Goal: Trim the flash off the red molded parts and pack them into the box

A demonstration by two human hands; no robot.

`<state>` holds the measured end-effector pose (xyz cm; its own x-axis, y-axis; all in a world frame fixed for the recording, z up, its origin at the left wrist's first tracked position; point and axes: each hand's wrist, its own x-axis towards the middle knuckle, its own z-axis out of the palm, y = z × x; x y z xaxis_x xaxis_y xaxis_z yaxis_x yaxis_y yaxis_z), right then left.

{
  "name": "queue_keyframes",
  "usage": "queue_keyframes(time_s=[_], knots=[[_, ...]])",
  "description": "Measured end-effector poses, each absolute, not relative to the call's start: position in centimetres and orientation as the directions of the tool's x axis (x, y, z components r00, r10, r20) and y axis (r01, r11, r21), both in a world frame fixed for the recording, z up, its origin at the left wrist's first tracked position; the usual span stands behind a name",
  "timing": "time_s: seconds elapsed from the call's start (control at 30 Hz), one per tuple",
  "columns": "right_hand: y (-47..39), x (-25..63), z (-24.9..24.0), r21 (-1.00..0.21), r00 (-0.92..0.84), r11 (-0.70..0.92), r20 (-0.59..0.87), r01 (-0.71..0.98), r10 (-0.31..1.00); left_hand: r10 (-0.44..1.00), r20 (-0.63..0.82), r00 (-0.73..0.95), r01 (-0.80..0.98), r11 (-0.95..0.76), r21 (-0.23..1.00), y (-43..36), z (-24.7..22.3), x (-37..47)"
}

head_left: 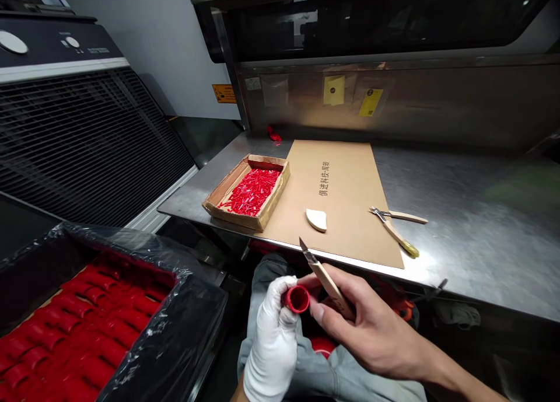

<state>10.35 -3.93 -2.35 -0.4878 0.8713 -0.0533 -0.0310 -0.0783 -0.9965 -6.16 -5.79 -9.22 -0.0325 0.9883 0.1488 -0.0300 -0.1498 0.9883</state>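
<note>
My left hand (275,338), in a white glove, grips a small red cylindrical part (298,299) with its round open end facing up toward me. Bare, my right hand (363,320) is closed around the pale handle of a craft knife (326,279). The blade points up and to the left, away from the red part. Fingertips of the right hand are at the red part's right side; whether they press on it I cannot tell. Both hands are over my lap, just in front of the table edge.
On the steel table (472,238) lies a cardboard sheet (350,180) bearing a white curved piece (316,220) and nippers (396,224). An open cardboard tray (273,206) contains red scraps. At lower left, a plastic-lined bin (188,326) holds many red parts.
</note>
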Motion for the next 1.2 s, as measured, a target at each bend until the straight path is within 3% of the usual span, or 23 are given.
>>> queue_keyframes(time_s=[0.5,0.8,1.03,1.2], knots=[[-3.6,10.8,-2.7,-0.997,-0.43,-0.049,-0.066,0.051,0.901,0.98,0.177,0.09,-0.039,-0.174,0.984,-5.9,-9.7,-6.6],[-3.0,9.9,-3.5,-0.982,-0.337,-0.152,-0.182,0.112,0.924,0.914,0.386,0.127,0.137,-0.402,0.905,-5.9,-11.0,-6.8],[-3.3,10.1,-3.0,-0.982,-0.354,-0.165,-0.188,0.094,0.916,0.902,0.413,0.121,0.153,-0.428,0.89,-5.7,-9.8,-6.7],[-3.5,10.2,-3.2,-0.979,-0.344,-0.164,-0.195,0.118,0.918,0.819,0.559,0.131,0.377,-0.563,0.736,-5.5,-9.1,-7.0]])
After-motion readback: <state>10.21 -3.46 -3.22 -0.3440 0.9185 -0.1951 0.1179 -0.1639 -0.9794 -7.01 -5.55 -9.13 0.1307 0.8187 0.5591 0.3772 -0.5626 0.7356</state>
